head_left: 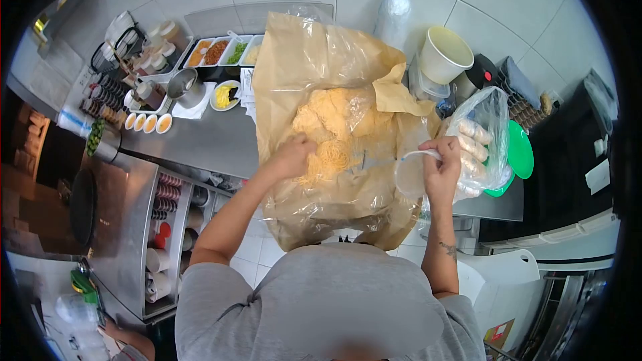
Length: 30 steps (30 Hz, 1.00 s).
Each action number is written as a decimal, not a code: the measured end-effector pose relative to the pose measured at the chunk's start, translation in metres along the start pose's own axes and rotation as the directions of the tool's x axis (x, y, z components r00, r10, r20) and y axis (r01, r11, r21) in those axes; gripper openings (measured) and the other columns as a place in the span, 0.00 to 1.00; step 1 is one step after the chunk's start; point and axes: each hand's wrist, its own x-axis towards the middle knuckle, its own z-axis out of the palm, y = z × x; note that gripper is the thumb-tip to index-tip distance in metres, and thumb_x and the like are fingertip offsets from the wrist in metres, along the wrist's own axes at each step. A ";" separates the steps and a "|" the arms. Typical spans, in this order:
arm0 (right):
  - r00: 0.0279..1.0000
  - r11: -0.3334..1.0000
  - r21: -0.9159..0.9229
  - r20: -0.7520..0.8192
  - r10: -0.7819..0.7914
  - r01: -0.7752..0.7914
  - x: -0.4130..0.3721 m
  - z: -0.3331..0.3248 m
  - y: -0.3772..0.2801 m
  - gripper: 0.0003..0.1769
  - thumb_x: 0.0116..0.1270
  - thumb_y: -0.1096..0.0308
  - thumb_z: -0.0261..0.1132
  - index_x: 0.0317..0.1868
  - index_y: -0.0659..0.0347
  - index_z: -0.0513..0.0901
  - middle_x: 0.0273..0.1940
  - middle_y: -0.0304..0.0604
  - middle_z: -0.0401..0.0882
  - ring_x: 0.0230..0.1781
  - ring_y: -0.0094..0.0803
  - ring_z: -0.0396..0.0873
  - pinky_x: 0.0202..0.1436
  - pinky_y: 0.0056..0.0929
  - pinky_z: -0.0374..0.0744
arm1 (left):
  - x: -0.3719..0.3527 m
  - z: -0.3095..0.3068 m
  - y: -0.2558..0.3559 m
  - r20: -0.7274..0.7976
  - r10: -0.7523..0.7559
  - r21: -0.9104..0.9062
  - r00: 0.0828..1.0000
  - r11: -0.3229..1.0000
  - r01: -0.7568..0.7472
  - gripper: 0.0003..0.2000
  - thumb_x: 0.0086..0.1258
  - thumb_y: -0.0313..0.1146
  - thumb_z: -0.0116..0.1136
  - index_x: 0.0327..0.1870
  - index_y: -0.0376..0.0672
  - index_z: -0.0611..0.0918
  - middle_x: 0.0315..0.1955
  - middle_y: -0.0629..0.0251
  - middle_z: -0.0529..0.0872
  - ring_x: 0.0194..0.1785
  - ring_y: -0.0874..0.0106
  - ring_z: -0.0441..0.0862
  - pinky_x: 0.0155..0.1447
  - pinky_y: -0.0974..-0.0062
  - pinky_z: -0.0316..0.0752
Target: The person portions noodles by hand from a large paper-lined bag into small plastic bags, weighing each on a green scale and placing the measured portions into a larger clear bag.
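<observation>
Left hand (293, 156) at yellow noodles (332, 154), frame centre, grip unclear; right hand (443, 162), right of centre, clamped on white container (408, 176), fill undetermined; noodles lie loose, uncontained, over brown paper (286, 60).

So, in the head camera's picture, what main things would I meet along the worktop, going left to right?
Four small sauce cups → metal pot → plate of yellow food → yellow noodles → pale jug → clear bag of pale rolls → round green lid.
</observation>
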 end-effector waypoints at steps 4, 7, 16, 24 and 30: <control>0.996 0.992 -0.087 0.026 0.090 -0.088 -0.007 0.011 0.001 0.06 0.54 0.76 0.61 0.34 0.64 0.82 0.30 0.45 0.73 0.30 0.37 0.72 0.32 0.29 0.70 | -0.004 0.006 0.027 -0.209 -0.197 0.153 0.958 0.961 0.231 0.21 0.57 0.29 0.57 0.54 0.49 0.75 0.57 0.51 0.70 0.61 0.50 0.66 0.62 0.57 0.64; 0.994 0.995 -0.037 -0.062 0.092 -0.095 -0.004 0.026 0.009 0.08 0.56 0.75 0.61 0.37 0.63 0.81 0.32 0.47 0.77 0.32 0.39 0.76 0.34 0.31 0.73 | -0.009 0.034 0.052 -0.290 -0.282 0.155 0.915 0.929 0.336 0.23 0.58 0.33 0.60 0.57 0.49 0.75 0.61 0.51 0.68 0.62 0.51 0.65 0.63 0.59 0.64; 0.975 0.971 0.093 -0.008 0.221 -0.219 0.008 0.115 0.058 0.10 0.60 0.73 0.55 0.42 0.60 0.79 0.35 0.54 0.80 0.35 0.46 0.80 0.40 0.35 0.75 | 0.003 -0.020 0.024 -0.149 -0.324 -0.955 0.934 0.291 -0.051 0.19 0.58 0.25 0.54 0.54 0.36 0.76 0.44 0.56 0.82 0.48 0.68 0.78 0.52 0.74 0.72; 0.913 0.904 0.245 0.304 0.272 -0.351 -0.010 0.169 0.024 0.14 0.57 0.66 0.60 0.44 0.59 0.79 0.30 0.53 0.81 0.33 0.45 0.80 0.39 0.34 0.76 | 0.026 -0.001 0.056 -0.063 -0.235 -0.782 0.970 0.616 0.098 0.18 0.61 0.25 0.51 0.53 0.31 0.75 0.41 0.60 0.83 0.44 0.73 0.80 0.45 0.77 0.74; 0.989 0.945 0.301 0.102 0.103 -0.130 -0.043 0.146 0.014 0.15 0.63 0.73 0.54 0.50 0.59 0.79 0.32 0.53 0.82 0.30 0.40 0.81 0.37 0.30 0.77 | 0.038 0.011 0.070 0.110 -0.291 -0.972 0.950 -0.232 0.041 0.17 0.61 0.24 0.48 0.52 0.32 0.74 0.40 0.59 0.82 0.43 0.70 0.80 0.48 0.74 0.73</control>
